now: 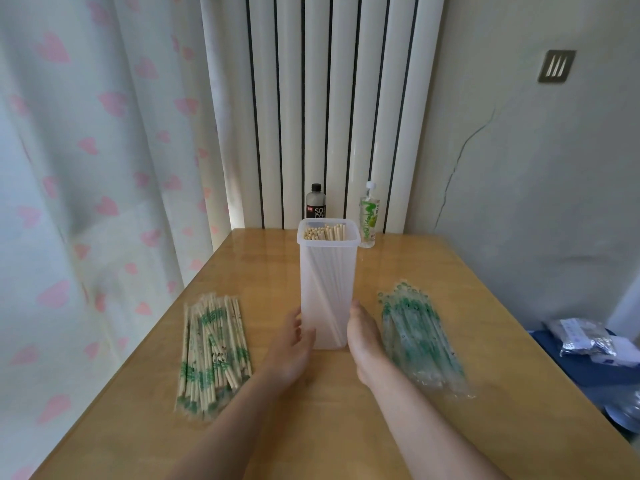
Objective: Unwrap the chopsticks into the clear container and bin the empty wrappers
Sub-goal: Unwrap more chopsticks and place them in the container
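**Both hands flanking the clear container at table centre**

The clear container (327, 289) is standing upright in the middle of the wooden table (485, 306), and bare chopsticks (323, 233) are leaning inside it, their ends showing just below the open rim.

The left hand (289, 348) is resting at the container's 7 o'clock. Its fingers (304, 336) are loosely bent and slightly apart, with the tips touching the lower left wall. The right hand (363, 341) is lying against the lower right wall at 5 o'clock with the thumb pointing up along the corner. Its other fingers are hidden, so whether they are closing on the container cannot be told.

At 8 o'clock from the container, a pile of wrapped chopsticks (213, 351) is lying on the table. The green print on the sleeves is too small to read. At 4 o'clock, a heap of empty wrappers (419, 336), clear with green marks, is lying just beside the right wrist.

At 12 o'clock, a dark bottle (316, 202) is standing behind the container, showing "SO" above "DA" on its label. At 1 o'clock, a clear bottle (369, 220) is wearing a green label whose writing is unreadable.

A ribbed white radiator (329, 98) is rising behind the table, and a curtain (86, 168) with pink hearts is hanging at 9 o'clock.
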A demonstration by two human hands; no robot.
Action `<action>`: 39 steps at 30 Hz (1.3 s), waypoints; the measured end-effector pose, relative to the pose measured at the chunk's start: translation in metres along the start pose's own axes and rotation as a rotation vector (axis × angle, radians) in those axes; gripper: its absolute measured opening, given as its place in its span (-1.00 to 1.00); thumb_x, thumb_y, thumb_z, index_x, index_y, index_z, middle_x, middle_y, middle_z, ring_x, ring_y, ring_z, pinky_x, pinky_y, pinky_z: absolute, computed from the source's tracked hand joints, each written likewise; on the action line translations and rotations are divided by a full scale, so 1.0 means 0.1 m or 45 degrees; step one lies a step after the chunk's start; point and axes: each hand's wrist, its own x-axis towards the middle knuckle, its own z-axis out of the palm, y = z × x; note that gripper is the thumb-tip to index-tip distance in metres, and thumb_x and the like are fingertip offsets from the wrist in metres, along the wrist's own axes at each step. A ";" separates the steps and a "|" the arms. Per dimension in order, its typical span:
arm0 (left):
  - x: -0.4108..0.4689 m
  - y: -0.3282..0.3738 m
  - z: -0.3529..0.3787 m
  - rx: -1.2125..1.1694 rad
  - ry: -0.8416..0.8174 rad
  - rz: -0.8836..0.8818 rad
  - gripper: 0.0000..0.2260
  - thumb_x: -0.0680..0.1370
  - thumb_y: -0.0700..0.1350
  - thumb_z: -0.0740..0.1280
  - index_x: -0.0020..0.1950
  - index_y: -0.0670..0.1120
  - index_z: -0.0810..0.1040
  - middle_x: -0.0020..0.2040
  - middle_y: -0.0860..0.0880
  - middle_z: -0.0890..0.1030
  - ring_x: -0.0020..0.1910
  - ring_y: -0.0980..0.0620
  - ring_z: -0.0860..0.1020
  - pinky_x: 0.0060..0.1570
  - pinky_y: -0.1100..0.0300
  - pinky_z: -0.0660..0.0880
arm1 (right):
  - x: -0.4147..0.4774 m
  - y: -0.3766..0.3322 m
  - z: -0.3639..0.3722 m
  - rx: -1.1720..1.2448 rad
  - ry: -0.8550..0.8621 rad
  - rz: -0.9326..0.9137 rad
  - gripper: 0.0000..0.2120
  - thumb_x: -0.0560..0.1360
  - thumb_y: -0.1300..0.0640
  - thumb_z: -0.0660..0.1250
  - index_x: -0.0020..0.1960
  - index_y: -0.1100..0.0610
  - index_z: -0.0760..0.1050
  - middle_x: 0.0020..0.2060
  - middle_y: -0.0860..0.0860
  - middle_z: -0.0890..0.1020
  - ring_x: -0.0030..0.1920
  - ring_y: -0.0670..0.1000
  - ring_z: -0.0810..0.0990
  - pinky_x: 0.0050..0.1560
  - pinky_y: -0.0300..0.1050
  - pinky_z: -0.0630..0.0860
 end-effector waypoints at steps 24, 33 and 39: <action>-0.48 0.04 -0.08 0.697 0.244 0.359 -0.68 0.55 -0.26 0.26 0.30 -0.20 0.55 0.21 -0.09 0.53 0.07 -0.09 0.59 0.09 0.11 0.51 | -0.03 0.49 0.10 -0.268 0.403 -0.329 -0.90 0.56 0.26 0.27 0.00 0.11 0.51 -0.07 0.03 0.63 -0.02 0.12 0.60 -0.06 -0.10 0.46; -0.60 -0.20 -1.02 0.691 0.609 0.171 -0.76 0.52 -0.30 0.27 0.15 -0.14 0.60 0.04 -0.01 0.57 0.02 -0.05 0.53 0.00 0.17 0.41 | -0.56 0.39 0.58 -0.539 -0.024 -0.625 -0.86 0.47 0.28 0.31 -0.20 0.07 0.50 -0.29 -0.06 0.57 -0.23 -0.03 0.55 -0.22 -0.16 0.44; -0.73 -0.48 -1.21 0.656 0.637 0.117 -0.74 0.55 -0.24 0.28 0.20 -0.13 0.64 0.12 -0.05 0.60 0.08 -0.05 0.56 0.04 0.21 0.39 | -0.67 0.32 1.03 -0.536 -0.386 -0.457 -0.91 0.51 0.14 0.33 -0.17 0.05 0.54 -0.28 -0.05 0.56 -0.24 -0.06 0.52 -0.23 -0.17 0.43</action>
